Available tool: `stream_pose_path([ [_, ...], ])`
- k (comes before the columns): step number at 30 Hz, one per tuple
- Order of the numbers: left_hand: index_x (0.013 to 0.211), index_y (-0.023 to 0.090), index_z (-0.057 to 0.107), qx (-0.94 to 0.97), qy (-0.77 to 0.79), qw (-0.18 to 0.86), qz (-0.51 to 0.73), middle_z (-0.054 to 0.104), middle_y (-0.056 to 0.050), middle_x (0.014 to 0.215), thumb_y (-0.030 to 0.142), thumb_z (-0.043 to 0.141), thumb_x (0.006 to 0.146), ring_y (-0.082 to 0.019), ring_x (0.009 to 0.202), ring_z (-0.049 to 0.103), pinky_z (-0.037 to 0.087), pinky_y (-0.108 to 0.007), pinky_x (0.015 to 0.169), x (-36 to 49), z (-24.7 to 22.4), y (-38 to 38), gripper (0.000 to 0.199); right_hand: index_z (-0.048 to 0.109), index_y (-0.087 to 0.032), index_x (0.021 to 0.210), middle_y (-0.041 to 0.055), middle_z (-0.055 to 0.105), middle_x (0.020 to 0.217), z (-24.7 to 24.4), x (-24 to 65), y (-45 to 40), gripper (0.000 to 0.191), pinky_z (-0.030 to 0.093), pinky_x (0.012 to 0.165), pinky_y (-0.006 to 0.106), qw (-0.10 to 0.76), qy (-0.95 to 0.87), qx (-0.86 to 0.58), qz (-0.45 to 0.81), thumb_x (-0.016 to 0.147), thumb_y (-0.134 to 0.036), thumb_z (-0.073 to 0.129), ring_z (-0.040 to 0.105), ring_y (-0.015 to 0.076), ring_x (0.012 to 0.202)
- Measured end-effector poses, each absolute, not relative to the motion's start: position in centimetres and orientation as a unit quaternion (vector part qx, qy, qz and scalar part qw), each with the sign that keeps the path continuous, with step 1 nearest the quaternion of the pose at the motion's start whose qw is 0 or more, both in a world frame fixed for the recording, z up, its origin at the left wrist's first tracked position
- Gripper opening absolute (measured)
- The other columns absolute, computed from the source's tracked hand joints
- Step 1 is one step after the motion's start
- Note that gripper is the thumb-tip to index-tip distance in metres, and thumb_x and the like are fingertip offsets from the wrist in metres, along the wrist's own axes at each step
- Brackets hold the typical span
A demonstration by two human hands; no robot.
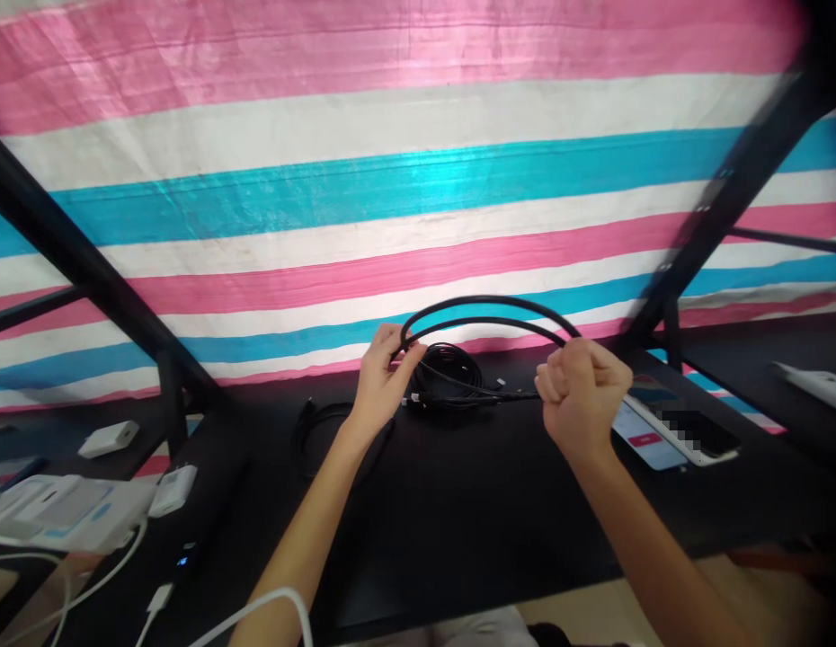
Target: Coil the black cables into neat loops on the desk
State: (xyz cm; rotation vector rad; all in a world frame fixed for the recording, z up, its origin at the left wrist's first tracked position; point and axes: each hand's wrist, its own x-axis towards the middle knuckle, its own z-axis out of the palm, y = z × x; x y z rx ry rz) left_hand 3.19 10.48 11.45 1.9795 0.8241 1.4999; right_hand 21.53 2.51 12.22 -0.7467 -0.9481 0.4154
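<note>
While left hand point(386, 368) pinches black cable point(485, 300) and right hand point(583, 386) fists round it, strands arch between them above surface point(445, 512); step seems looping, next move likely needs even grip on both strands.

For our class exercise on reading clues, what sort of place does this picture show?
Probably a makeshift workbench or stall: a striped sheet hangs behind a black table, a lit phone lies on it, and a looped black cable is held above.

Striped sheeting point(418, 189) behind black table point(472, 521)
</note>
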Motion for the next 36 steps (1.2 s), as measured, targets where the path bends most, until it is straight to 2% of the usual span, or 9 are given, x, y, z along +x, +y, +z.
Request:
stream_pose_path([
  [6, 0.087, 0.02, 0.052, 0.668, 0.255, 0.408, 0.568, 0.064, -0.003, 0.086, 0.04, 0.041, 0.092, -0.016, 0.085, 0.061, 0.046, -0.03, 0.08, 2.8, 11.0, 9.3, 0.024, 0.021, -0.02, 0.044, -0.0082, 0.012, 0.041, 11.8, 20.3, 3.4, 0.06, 0.011, 0.037, 0.024, 0.789, -0.401, -0.257, 0.389, 0.08, -0.054, 0.055, 0.01, 0.0056, 0.036],
  [9, 0.088, 0.021, 0.047, 0.63, 0.257, 0.444, 0.584, 0.063, 0.0, 0.085, 0.043, 0.042, 0.091, -0.01, 0.063, 0.062, 0.049, -0.025, 0.063, 2.4, 11.4, 9.3, 0.023, 0.02, -0.02, 0.042, -0.0064, 0.013, 0.039, 10.6, 20.0, 3.9, 0.057, 0.018, 0.039, 0.024, 0.702, -0.421, -0.246, 0.519, 0.085, -0.051, 0.041, 0.013, 0.0072, 0.037],
  [12, 0.086, 0.021, 0.048, 0.616, 0.264, 0.435, 0.601, 0.057, 0.005, 0.068, 0.041, 0.047, 0.089, -0.004, 0.037, 0.044, 0.033, -0.018, 0.038, 1.8, 11.8, 9.8, 0.02, 0.033, -0.02, 0.043, -0.0042, 0.025, 0.041, 9.7, 20.0, 4.7, 0.047, 0.034, 0.049, 0.026, 0.622, -0.458, -0.267, 0.576, 0.082, -0.046, 0.044, 0.032, 0.01, 0.04],
  [15, 0.087, 0.02, 0.055, 0.631, 0.281, 0.395, 0.606, 0.05, 0.007, 0.057, 0.037, 0.051, 0.087, -0.003, 0.034, 0.031, 0.021, -0.018, 0.035, 1.3, 12.4, 10.1, 0.017, 0.051, -0.018, 0.056, -0.0004, 0.04, 0.047, 10.0, 20.5, 5.2, 0.042, 0.043, 0.07, 0.031, 0.553, -0.518, -0.286, 0.586, 0.081, -0.051, 0.045, 0.054, 0.0182, 0.061],
  [19, 0.089, 0.019, 0.063, 0.687, 0.317, 0.302, 0.581, 0.054, 0.004, 0.058, 0.029, 0.056, 0.084, -0.007, 0.044, 0.04, 0.032, -0.021, 0.044, 1.2, 13.7, 9.4, 0.014, 0.062, -0.016, 0.089, 0.0031, 0.055, 0.059, 12.8, 21.3, 4.7, 0.054, 0.045, 0.067, 0.032, 0.523, -0.544, -0.331, 0.566, 0.082, -0.064, 0.037, 0.06, 0.0217, 0.069],
  [21, 0.089, 0.018, 0.065, 0.715, 0.328, 0.248, 0.565, 0.057, 0.003, 0.058, 0.027, 0.057, 0.082, -0.009, 0.049, 0.046, 0.036, -0.022, 0.048, 1.3, 14.5, 8.9, 0.014, 0.06, -0.017, 0.1, 0.0016, 0.056, 0.062, 14.4, 21.3, 4.2, 0.047, 0.044, 0.059, 0.029, 0.499, -0.591, -0.382, 0.506, 0.081, -0.059, 0.049, 0.057, 0.0182, 0.062],
  [24, 0.089, 0.019, 0.067, 0.756, 0.328, 0.188, 0.535, 0.06, 0.002, 0.061, 0.028, 0.057, 0.083, -0.009, 0.05, 0.046, 0.035, -0.022, 0.049, 1.6, 15.5, 8.3, 0.015, 0.063, -0.017, 0.09, -0.0045, 0.044, 0.052, 15.8, 20.4, 3.8, 0.032, 0.032, 0.046, 0.022, 0.457, -0.659, -0.43, 0.415, 0.08, -0.046, 0.06, 0.042, 0.0093, 0.046],
  [32, 0.096, 0.022, 0.064, 0.763, 0.389, 0.208, 0.472, 0.058, 0.004, 0.055, 0.034, 0.049, 0.088, -0.011, 0.048, 0.049, 0.036, -0.023, 0.052, 0.5, 13.3, 8.3, 0.021, 0.053, -0.015, 0.052, -0.0061, 0.027, 0.045, 15.4, 19.2, 5.0, 0.038, 0.014, 0.041, 0.024, 0.602, -0.607, -0.418, 0.307, 0.076, -0.042, 0.064, 0.022, 0.005, 0.042],
  [36, 0.106, 0.025, 0.062, 0.723, 0.461, 0.246, 0.452, 0.068, -0.004, 0.093, 0.043, 0.063, 0.076, -0.021, 0.084, 0.06, 0.042, -0.031, 0.077, -1.0, 9.6, 8.2, 0.035, 0.038, -0.018, 0.046, -0.0065, 0.024, 0.045, 15.6, 19.6, 5.3, 0.047, 0.013, 0.04, 0.025, 0.647, -0.566, -0.419, 0.293, 0.073, -0.041, 0.068, 0.019, 0.0049, 0.041],
])
